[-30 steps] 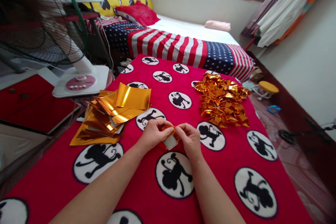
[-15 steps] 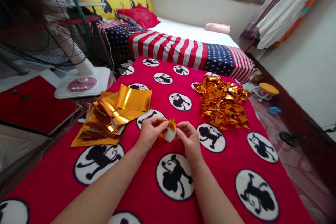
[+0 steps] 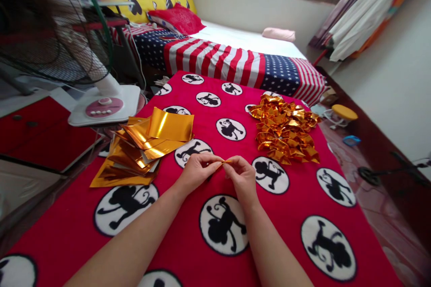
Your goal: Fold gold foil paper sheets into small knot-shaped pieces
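Observation:
Between my fingertips is a small folded piece of gold foil paper (image 3: 226, 162), of which only a thin edge shows. My left hand (image 3: 198, 169) pinches it from the left, thumb against forefinger. From the right, my right hand (image 3: 241, 175) pinches its other end. The two hands nearly touch, just above the red cloth. A loose stack of flat gold foil sheets (image 3: 171, 126) lies to the left of my left hand. Off to the right of my right hand lies a heap of folded gold foil pieces (image 3: 286, 130).
The red cloth with monkey prints (image 3: 279, 233) covers the table. A fan (image 3: 107, 98) on a white base stands at the left, with a person (image 3: 63, 4) behind it. Beyond the table is a bed (image 3: 232, 60). A yellow-topped stool (image 3: 344, 112) is on the floor at right.
The foil piece was standing up with its pale inner side showing; now it is seen as a thin edge between my fingers. My hands have drawn closer together.

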`<state>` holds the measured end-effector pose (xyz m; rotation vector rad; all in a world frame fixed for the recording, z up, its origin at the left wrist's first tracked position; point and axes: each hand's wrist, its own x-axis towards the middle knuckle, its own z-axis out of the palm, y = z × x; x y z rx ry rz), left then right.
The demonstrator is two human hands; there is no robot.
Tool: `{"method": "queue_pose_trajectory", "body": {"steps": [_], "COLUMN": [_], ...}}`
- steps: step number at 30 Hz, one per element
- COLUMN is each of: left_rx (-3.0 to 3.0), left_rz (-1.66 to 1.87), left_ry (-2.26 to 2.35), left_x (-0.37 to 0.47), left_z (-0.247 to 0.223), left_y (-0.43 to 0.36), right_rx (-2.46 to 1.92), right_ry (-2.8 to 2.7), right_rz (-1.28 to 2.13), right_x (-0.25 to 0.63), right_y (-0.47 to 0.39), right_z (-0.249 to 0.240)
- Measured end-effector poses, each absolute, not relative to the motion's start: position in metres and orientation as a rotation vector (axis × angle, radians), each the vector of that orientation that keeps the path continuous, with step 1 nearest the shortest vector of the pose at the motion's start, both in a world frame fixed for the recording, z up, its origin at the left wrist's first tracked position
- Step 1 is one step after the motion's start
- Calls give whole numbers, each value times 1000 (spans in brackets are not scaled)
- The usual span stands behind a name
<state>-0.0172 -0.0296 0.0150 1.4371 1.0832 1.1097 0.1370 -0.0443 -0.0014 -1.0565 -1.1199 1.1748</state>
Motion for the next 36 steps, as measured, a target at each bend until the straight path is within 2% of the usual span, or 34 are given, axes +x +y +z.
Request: {"method": "queue_pose_trajectory", "body": {"steps": [8,18,26,36], "left_rx": [1135,1256,959,958], "left_rz": [1105,1254,1241,1206], "left_ry": [883,1101,806,1018], "left_x": [-19,-16,-18,-21], "left_z": [12,7,12,6], "left_y": [-31,-29,-29,-25], "right_rx": [-1050,-1032,-959,-963], "right_ry": [-883,-907,-755,-852], "right_rz": [1086,1228,1275,1291], "right_x": [142,146,148,149], "right_y": [-42,-42,-42,-42], "right_z": [-3,-8,2,-4]}}
